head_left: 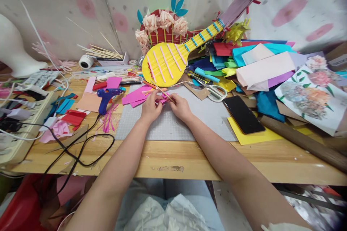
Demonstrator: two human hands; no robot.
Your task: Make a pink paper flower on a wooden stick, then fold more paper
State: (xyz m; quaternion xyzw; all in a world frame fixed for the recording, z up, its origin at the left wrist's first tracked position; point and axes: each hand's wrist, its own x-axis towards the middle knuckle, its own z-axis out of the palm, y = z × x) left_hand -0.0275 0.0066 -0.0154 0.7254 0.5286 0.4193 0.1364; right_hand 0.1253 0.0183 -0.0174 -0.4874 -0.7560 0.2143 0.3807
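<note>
Over the grey cutting mat (132,126), my left hand (151,108) is closed in a pinch on a small piece of bright pink paper (164,97). Just beside it my right hand (179,106) grips a thin wooden stick (167,95), which slants up and left across the pink piece. The fingers partly hide both. Flat pink paper pieces (135,96) lie on the mat left of my hands. Right behind them leans a yellow paper lute-like instrument (169,63) with pale pink strips across its round body.
A blue glue gun (106,99) stands at left, its black cable looping over the table edge. A power strip (29,133) lies farther left. To the right are scissors (217,94), a phone (244,114) and piled coloured paper (265,68). Wooden sticks (104,52) fill a box behind.
</note>
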